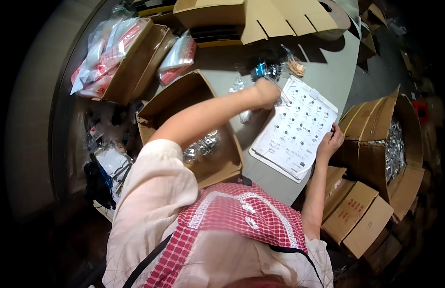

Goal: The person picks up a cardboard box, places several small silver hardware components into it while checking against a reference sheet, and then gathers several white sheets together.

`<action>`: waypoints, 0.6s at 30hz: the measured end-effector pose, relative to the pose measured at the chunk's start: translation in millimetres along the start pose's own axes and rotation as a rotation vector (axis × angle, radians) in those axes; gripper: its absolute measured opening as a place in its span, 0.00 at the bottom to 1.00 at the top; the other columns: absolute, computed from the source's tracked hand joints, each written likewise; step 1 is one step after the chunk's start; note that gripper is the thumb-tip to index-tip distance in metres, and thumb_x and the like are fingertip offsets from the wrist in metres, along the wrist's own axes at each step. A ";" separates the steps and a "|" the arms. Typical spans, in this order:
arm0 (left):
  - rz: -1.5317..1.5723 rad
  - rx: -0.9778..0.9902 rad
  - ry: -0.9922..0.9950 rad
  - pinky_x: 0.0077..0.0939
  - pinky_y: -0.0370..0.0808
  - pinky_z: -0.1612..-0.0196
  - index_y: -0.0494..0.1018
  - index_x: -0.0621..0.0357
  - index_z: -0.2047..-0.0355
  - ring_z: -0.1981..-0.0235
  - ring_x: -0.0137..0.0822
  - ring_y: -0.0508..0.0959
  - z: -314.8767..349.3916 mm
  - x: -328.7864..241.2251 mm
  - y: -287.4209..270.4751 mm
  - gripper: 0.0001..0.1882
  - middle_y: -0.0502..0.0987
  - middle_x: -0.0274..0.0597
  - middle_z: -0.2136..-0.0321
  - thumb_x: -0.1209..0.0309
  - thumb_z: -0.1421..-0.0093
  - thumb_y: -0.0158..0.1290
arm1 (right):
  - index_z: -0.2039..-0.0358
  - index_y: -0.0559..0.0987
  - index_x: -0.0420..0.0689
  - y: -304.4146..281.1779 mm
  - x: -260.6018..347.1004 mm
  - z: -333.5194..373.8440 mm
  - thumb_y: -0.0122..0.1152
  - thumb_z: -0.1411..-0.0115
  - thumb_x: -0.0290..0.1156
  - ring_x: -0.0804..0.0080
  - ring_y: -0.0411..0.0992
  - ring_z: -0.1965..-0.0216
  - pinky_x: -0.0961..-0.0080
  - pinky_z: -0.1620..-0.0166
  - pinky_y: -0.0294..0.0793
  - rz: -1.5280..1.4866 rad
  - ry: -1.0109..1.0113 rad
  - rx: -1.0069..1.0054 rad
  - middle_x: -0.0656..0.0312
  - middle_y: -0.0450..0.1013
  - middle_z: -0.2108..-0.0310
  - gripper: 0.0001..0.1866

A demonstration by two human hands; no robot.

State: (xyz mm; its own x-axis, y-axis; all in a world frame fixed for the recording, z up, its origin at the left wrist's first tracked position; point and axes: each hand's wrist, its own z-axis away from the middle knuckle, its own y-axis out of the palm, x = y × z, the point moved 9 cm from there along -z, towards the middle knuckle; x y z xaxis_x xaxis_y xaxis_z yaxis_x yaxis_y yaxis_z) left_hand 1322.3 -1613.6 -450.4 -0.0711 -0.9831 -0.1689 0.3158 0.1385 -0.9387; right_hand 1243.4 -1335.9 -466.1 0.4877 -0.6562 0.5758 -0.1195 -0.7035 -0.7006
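While boxes crowd: hands @ sheet.

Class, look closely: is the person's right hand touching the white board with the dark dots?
Touching. The head view shows the right hand with fingertips resting on the right edge of the white board.

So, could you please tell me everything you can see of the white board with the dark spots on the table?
The white board is a flat rectangular sheet, tilted diagonally on the grey table. Rows of small dark pieces dot its face, with fine print between them. The left hand reaches over its far corner; the right hand touches its right edge. A cardboard box of shiny packets stands just right of it.
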 end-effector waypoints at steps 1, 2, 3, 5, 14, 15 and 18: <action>-0.037 0.035 -0.027 0.40 0.78 0.68 0.81 0.58 0.76 0.70 0.47 0.83 0.3 5.4 -6.0 0.08 0.81 0.48 0.74 0.68 0.55 0.57 | 0.51 0.76 0.37 -1.2 4.8 -0.5 0.47 0.42 0.23 0.54 0.67 0.54 0.60 0.45 0.64 -0.023 -0.005 0.003 0.50 0.71 0.57 0.19; 0.034 0.001 -0.043 0.39 0.78 0.68 0.81 0.58 0.75 0.70 0.47 0.82 2.2 10.0 -18.5 0.08 0.81 0.48 0.75 0.67 0.54 0.57 | 0.51 0.76 0.37 -2.1 3.0 -1.8 0.48 0.42 0.23 0.54 0.67 0.54 0.60 0.45 0.64 0.005 0.007 0.001 0.50 0.71 0.57 0.18; 0.105 -0.031 -0.060 0.38 0.78 0.68 0.81 0.59 0.75 0.71 0.46 0.82 9.6 16.6 -28.7 0.09 0.81 0.49 0.75 0.67 0.52 0.57 | 0.51 0.76 0.37 -2.0 0.1 -0.7 0.48 0.42 0.23 0.54 0.67 0.54 0.60 0.45 0.64 0.010 0.020 -0.004 0.50 0.71 0.57 0.18; 0.516 -0.274 -0.185 0.36 0.77 0.69 0.81 0.58 0.72 0.72 0.40 0.82 34.0 49.4 -52.7 0.10 0.81 0.45 0.76 0.65 0.49 0.57 | 0.51 0.76 0.38 3.5 -3.3 -1.5 0.48 0.42 0.23 0.55 0.67 0.54 0.61 0.45 0.64 -0.058 0.038 -0.022 0.51 0.71 0.57 0.18; 1.551 0.138 0.088 0.21 0.72 0.64 0.78 0.68 0.54 0.69 0.27 0.76 179.8 49.9 -112.9 0.28 0.80 0.37 0.69 0.69 0.57 0.64 | 0.51 0.75 0.40 -0.1 -7.1 -5.4 0.47 0.42 0.26 0.56 0.68 0.55 0.61 0.44 0.62 0.014 0.054 -0.014 0.52 0.72 0.56 0.19; 1.514 0.268 0.110 0.22 0.73 0.62 0.78 0.68 0.53 0.67 0.28 0.76 185.1 36.7 -119.8 0.29 0.80 0.37 0.67 0.68 0.57 0.66 | 0.51 0.75 0.40 -1.1 -9.5 -3.7 0.47 0.42 0.26 0.56 0.68 0.55 0.61 0.44 0.62 0.015 0.059 -0.010 0.52 0.72 0.56 0.19; 1.030 0.124 -0.168 0.27 0.76 0.57 0.78 0.64 0.56 0.64 0.34 0.80 143.5 38.4 -80.5 0.23 0.81 0.45 0.66 0.63 0.49 0.64 | 0.51 0.75 0.40 -0.8 -10.7 -3.4 0.47 0.42 0.25 0.57 0.67 0.54 0.61 0.44 0.62 0.013 0.069 -0.012 0.52 0.71 0.56 0.19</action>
State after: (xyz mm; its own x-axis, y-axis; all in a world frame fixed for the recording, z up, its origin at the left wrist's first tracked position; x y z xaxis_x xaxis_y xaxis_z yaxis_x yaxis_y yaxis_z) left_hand 1429.9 -1679.8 -338.2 0.4164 -0.4021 -0.8154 0.2439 0.9134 -0.3259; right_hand 1235.4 -1329.2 -470.2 0.4253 -0.6825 0.5943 -0.1366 -0.6976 -0.7034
